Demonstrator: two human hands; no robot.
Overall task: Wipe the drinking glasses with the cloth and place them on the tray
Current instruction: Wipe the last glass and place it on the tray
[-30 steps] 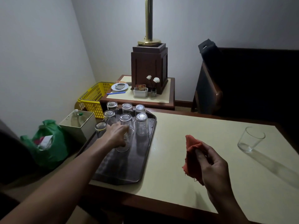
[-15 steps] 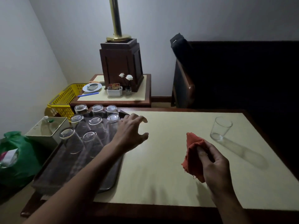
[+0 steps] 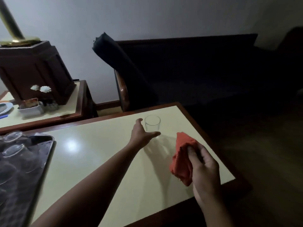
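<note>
Glass (image 3: pixel 152 125), clear and upright, stands alone on the cream table (image 3: pixel 101 161) toward its far right corner, just inside the spread grip of the left hand (image 3: pixel 142 134). The thumb reaches across in front of the glass's base and the fingers rise beside its left wall; whether skin touches the glass cannot be told, and the hand has not closed round it. Nearer the camera, the right hand (image 3: pixel 204 167) grips a bunched red cloth (image 3: pixel 182 158), held above the tabletop close to the right edge and a little apart from the glass. At far left a dark tray (image 3: pixel 41 154) rests on the table, carrying several glasses turned upside down (image 3: pixel 14 149), blurred in the dim light. Beyond it a side table (image 3: pixel 72 110) bears a dark wooden box (image 3: pixel 35 71) with a brass lamp base on top, two white flowers (image 3: pixel 41 88) and a small white dish holding a printed packet whose writing is too blurred to read. No other labels are legible.
</note>
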